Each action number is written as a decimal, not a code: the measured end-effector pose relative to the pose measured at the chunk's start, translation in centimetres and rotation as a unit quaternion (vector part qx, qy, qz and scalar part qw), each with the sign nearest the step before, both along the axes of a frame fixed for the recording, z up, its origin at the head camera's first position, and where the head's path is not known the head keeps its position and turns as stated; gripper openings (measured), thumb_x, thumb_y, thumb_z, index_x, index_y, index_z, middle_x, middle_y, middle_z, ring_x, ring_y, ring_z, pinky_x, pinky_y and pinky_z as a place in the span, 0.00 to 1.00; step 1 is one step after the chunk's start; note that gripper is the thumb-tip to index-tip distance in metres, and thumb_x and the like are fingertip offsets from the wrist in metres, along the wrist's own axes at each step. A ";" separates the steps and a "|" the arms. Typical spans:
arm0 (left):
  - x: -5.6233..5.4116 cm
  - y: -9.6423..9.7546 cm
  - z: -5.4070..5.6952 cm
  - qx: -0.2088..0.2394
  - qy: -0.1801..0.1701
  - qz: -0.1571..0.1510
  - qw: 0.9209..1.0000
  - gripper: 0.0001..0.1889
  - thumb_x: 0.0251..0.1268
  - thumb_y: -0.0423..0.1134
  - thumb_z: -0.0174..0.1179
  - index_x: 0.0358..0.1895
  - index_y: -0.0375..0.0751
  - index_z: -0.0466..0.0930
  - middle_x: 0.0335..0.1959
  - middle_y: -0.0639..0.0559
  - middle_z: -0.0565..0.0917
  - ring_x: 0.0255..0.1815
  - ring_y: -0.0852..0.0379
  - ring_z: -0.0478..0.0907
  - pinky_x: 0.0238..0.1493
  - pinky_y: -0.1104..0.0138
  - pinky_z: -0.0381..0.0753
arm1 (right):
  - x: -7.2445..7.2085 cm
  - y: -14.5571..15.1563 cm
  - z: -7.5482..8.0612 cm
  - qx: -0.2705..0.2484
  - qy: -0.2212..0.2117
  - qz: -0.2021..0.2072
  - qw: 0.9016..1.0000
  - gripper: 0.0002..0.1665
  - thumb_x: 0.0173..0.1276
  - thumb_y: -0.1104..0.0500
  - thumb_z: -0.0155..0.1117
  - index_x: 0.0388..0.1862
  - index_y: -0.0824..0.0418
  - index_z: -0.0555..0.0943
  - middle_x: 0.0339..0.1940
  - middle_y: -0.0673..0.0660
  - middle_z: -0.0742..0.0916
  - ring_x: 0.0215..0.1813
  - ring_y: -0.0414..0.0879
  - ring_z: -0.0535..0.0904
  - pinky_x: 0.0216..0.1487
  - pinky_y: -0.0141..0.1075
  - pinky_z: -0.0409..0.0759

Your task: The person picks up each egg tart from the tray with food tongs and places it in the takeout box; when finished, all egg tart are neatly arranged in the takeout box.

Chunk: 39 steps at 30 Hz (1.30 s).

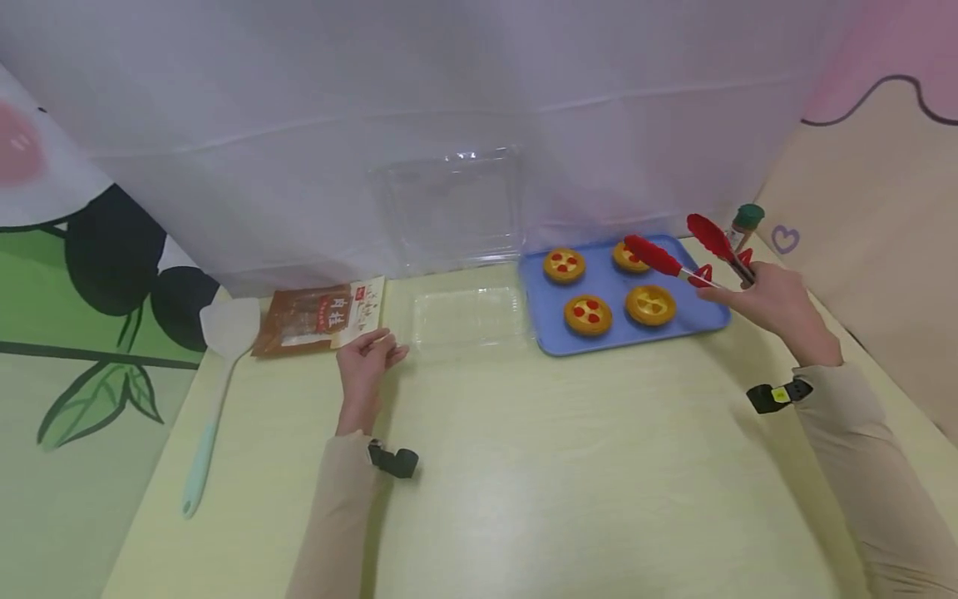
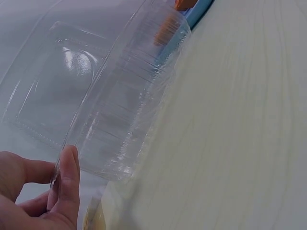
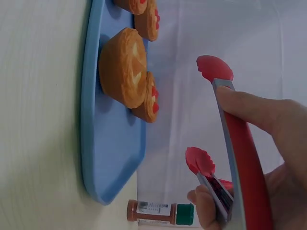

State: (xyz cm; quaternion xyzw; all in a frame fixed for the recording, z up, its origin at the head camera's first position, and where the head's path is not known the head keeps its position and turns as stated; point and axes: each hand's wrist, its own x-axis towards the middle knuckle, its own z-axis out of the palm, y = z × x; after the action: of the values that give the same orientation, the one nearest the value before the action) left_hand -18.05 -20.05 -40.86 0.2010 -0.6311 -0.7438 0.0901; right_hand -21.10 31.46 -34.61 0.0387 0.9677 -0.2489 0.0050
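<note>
My left hand (image 1: 364,362) pinches the near left rim of a clear plastic clamshell box (image 2: 120,96) between thumb and fingers. The box stands on the table with its lid (image 1: 452,208) raised against the back curtain. In my right hand (image 1: 778,304) is a pair of red-tipped tongs (image 3: 242,158), held above the right end of a blue tray (image 1: 554,339). The tongs' two heads are spread apart with nothing between them. Several tarts lie on the tray, among them a plain yellow one (image 1: 650,305) and one with red toppings (image 1: 587,315).
A spice bottle (image 3: 158,212) with a green cap stands behind the tray's right end. To the left lie a brown packet (image 1: 314,316) and a white spatula (image 1: 228,333) with a pale green handle. A white curtain (image 1: 299,166) closes off the table's back.
</note>
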 end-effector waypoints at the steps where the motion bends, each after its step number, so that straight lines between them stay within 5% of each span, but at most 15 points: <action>1: 0.0 0.1 0.1 -0.002 -0.001 -0.002 1.000 0.18 0.67 0.25 0.56 0.57 0.18 0.71 0.27 0.48 0.81 0.22 0.65 0.83 0.38 0.72 0.88 | -0.4 -0.2 -0.1 0.005 0.006 0.007 1.000 0.42 0.58 0.30 0.65 0.36 0.69 0.67 0.22 0.57 0.67 0.27 0.51 0.67 0.21 0.38 0.61; 8: 0.1 0.2 0.1 -0.009 -0.008 -0.002 1.000 0.18 0.67 0.25 0.56 0.58 0.19 0.71 0.32 0.46 0.81 0.23 0.65 0.83 0.39 0.72 0.88 | -2.6 -1.1 -0.8 0.018 0.011 0.031 0.999 0.43 0.56 0.34 0.70 0.39 0.73 0.69 0.23 0.59 0.68 0.27 0.54 0.70 0.21 0.38 0.63; 17: 0.5 0.0 0.1 -0.015 -0.009 0.008 1.000 0.18 0.68 0.26 0.56 0.58 0.19 0.72 0.29 0.49 0.80 0.23 0.66 0.83 0.39 0.72 0.88 | -4.5 -2.5 -0.7 0.034 0.002 0.047 0.998 0.32 0.56 0.43 0.73 0.24 0.64 0.65 0.18 0.52 0.63 0.21 0.48 0.63 0.20 0.36 0.59; 31: 0.3 0.3 -0.3 -0.006 0.007 0.018 1.000 0.17 0.67 0.24 0.56 0.56 0.18 0.72 0.26 0.48 0.79 0.22 0.65 0.83 0.38 0.72 0.88 | -6.0 -3.1 -0.6 0.054 -0.008 0.057 0.997 0.31 0.56 0.46 0.73 0.18 0.60 0.62 0.16 0.50 0.61 0.19 0.47 0.63 0.17 0.33 0.56; 39: 0.1 1.2 -0.4 -0.010 -0.003 0.010 1.000 0.17 0.67 0.24 0.55 0.57 0.17 0.72 0.24 0.53 0.74 0.20 0.66 0.82 0.36 0.73 0.88 | -5.3 -2.3 -1.3 0.068 -0.020 0.046 0.996 0.30 0.58 0.45 0.71 0.18 0.61 0.63 0.16 0.50 0.62 0.20 0.48 0.64 0.16 0.34 0.59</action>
State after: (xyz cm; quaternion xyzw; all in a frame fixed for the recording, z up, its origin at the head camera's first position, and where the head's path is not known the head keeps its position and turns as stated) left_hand -17.90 -18.88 -41.29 0.2087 -0.6369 -0.7357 0.0977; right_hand -26.39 29.13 -35.86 -0.0005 0.9829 -0.1811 0.0326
